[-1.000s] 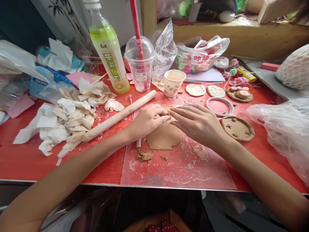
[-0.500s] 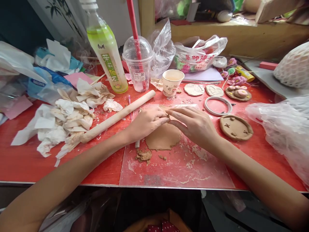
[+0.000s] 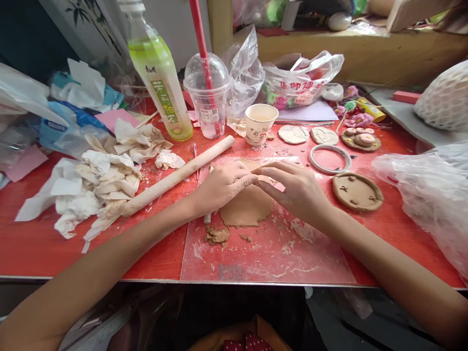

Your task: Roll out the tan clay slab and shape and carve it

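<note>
A flat brown clay slab point(image 3: 246, 207) lies on a clear plastic sheet point(image 3: 263, 270), partly covered by both hands. Above its upper part, my left hand point(image 3: 226, 185) is closed, thumb against the fingers, around a small piece of clay that the fingers now hide. My right hand point(image 3: 292, 183) meets it at the fingertips, its fingers stretched out and its thumb apart from them. Clay crumbs point(image 3: 217, 236) lie just below the slab. A wooden rolling pin point(image 3: 179, 175) rests diagonally left of my left hand.
Behind my hands stand a paper cup point(image 3: 261, 126), a lidded plastic cup point(image 3: 208, 107) with a red straw and a drink bottle point(image 3: 161, 87). Crumpled tissues point(image 3: 106, 180) lie left. On the right are a tape ring point(image 3: 330, 159), a round clay piece point(image 3: 357, 192) and a plastic bag point(image 3: 431, 190).
The small dark bit of clay that showed between the fingertips is now hidden. My fingers have shifted slightly; both hands stay at the same place over the slab.
</note>
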The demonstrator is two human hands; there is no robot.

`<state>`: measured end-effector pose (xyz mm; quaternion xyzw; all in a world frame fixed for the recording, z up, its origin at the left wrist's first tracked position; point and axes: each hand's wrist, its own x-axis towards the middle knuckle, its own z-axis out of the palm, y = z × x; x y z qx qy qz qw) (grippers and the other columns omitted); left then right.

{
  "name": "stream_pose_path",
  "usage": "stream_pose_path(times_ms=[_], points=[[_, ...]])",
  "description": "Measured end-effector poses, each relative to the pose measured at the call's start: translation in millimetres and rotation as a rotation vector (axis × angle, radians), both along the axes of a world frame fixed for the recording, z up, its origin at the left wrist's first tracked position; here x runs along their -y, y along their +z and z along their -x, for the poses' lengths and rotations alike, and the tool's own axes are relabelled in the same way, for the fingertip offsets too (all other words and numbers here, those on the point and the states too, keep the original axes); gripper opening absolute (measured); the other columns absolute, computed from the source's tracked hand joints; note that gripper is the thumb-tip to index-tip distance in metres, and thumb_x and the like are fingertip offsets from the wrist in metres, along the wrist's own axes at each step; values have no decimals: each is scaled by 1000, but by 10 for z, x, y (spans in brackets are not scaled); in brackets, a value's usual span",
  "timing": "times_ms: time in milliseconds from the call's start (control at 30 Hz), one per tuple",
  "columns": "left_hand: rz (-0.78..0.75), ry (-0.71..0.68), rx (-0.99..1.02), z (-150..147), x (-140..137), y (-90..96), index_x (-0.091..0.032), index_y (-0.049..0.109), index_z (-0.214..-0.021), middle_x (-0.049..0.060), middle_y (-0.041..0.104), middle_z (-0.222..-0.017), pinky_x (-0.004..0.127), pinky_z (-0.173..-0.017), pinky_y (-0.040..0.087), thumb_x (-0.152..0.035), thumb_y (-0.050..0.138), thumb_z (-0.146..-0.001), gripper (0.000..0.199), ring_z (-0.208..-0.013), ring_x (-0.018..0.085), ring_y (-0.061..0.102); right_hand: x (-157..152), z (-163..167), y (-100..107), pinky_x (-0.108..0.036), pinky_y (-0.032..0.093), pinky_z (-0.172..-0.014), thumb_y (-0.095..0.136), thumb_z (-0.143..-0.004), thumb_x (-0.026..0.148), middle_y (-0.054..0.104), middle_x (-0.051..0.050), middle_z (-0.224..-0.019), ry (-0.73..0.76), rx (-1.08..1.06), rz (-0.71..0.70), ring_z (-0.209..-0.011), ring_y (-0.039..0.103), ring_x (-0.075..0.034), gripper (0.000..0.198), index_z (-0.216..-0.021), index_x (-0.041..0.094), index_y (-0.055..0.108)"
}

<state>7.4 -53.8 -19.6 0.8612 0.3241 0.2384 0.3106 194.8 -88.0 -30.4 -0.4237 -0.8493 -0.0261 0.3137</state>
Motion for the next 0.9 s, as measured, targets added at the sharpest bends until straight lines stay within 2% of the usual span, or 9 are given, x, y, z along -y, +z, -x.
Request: stream_pose_path(times_ms=[200, 367, 567, 733, 900], points=[[28, 3, 27, -2, 3, 5, -17, 59, -85, 1, 60, -90, 25, -79, 41, -30, 35, -95, 30, -84, 11, 56, 8, -6, -4, -33, 48, -75, 49, -88, 33, 67, -9, -95, 0, 17, -3, -86, 60, -19, 22, -95, 18, 63], [2, 21, 8, 3, 15, 11, -15, 56, -79, 2, 58, -84, 25, -75, 40, -33, 32, -95, 34, -79, 11, 54, 20, 16, -19, -32, 48, -73, 48, -88, 30, 67, -9, -92, -12, 5, -22, -82, 61, -18, 22, -94, 16, 63], [8, 7, 20, 11, 32, 39, -15, 60, -87, 3, 61, -94, 27, -83, 41, -32, 32, -95, 34, -88, 12, 55, 24, -2, 90, -31, 49, -73, 50, -87, 27, 68, -6, -93, -47, -12, -23, -83, 63, -18, 17, -93, 19, 64], [-2, 40, 12, 11, 16, 16, -15, 64, -86, 4, 62, -92, 28, -87, 40, -35, 31, -95, 40, -90, 13, 57, 29, -365, 196, -33, 49, -77, 53, -85, 28, 68, -4, -94, -245, -73, -54, -84, 63, -19, 16, -96, 25, 64], [-26, 45, -12, 4, -10, -25, -14, 64, -85, 4, 62, -90, 28, -84, 42, -32, 33, -95, 37, -87, 13, 58, -20, -867, -11, -34, 48, -76, 53, -85, 34, 67, -7, -100, -348, 60, -19, -91, 61, -21, 23, -98, 22, 67]])
